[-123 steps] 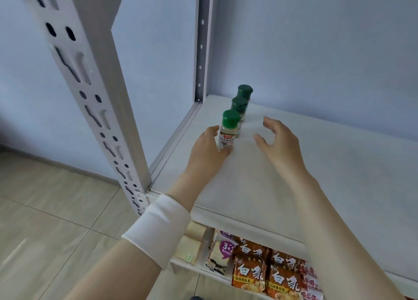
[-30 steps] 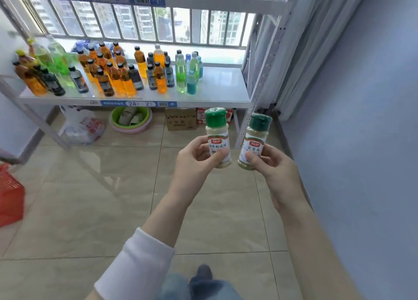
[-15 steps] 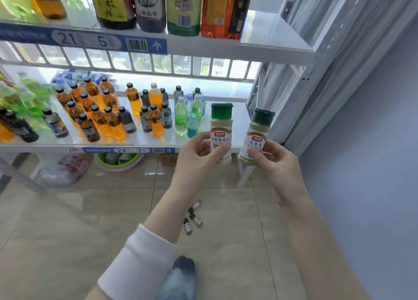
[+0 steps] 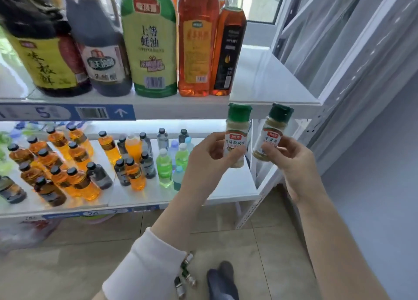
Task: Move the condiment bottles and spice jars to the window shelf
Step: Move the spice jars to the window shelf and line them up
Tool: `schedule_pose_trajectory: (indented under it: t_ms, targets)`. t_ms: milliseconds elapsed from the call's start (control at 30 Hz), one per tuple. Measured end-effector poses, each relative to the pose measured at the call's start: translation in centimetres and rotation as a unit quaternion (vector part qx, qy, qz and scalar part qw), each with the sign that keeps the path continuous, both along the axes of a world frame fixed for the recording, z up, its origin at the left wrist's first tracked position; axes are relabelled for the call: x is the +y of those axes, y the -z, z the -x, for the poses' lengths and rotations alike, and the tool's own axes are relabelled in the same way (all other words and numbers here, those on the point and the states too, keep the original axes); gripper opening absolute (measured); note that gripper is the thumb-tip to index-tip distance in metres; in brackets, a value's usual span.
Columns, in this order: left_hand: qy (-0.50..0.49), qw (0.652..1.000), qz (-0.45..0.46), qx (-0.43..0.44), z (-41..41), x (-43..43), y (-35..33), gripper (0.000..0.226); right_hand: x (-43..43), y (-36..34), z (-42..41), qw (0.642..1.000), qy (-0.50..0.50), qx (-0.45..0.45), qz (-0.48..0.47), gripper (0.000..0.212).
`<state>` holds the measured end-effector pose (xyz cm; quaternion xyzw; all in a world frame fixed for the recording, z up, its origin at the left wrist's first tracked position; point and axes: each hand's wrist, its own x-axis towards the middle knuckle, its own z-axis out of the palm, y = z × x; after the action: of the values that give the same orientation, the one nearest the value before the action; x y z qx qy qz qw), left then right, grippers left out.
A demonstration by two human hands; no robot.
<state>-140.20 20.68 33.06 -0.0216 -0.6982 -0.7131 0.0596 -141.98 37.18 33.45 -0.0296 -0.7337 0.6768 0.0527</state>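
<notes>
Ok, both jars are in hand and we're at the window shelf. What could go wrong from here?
1. The left jar and right jar have their green caps about level with the front lip of the upper shelf; raising them could clip it.
2. The right hand pinches its tilted jar low with fingertips; it might slip.
3. The small bottles on the floor lie by the foot; a step could kick them.

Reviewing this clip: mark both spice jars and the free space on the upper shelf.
light-green-cap spice jar (image 4: 235,139), head view, on its label.
dark-green-cap spice jar (image 4: 272,137), head view, on its label.
upper shelf (image 4: 267,79), head view, on its bare right end.
</notes>
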Motion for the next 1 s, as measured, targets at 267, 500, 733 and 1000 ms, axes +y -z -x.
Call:
schedule_pose_trajectory:
  t_ms: [267,500,733,1000]
  targets:
    - [-0.029,1.0,0.001,0.012,11.6,6.4,-2.1,0.03,5.3,-3.0,15.6,0.998,-0.048,0.046,-0.021,0.039]
    - [-0.09,0.996,0.023,0.003,18.3,9.1,-3.3,0.023,4.7,-4.0,28.7,0.984,-0.136,0.069,-0.096,0.028]
    - [-0.115,0.993,-0.023,-0.018,21.2,9.2,-2.9,0.025,0.9,-3.1,36.7,0.965,-0.201,0.057,-0.157,0.035]
    - [-0.134,0.99,-0.021,-0.026,22.5,8.8,-2.8,0.045,-1.7,-3.0,39.3,0.958,-0.212,0.071,-0.177,0.038]
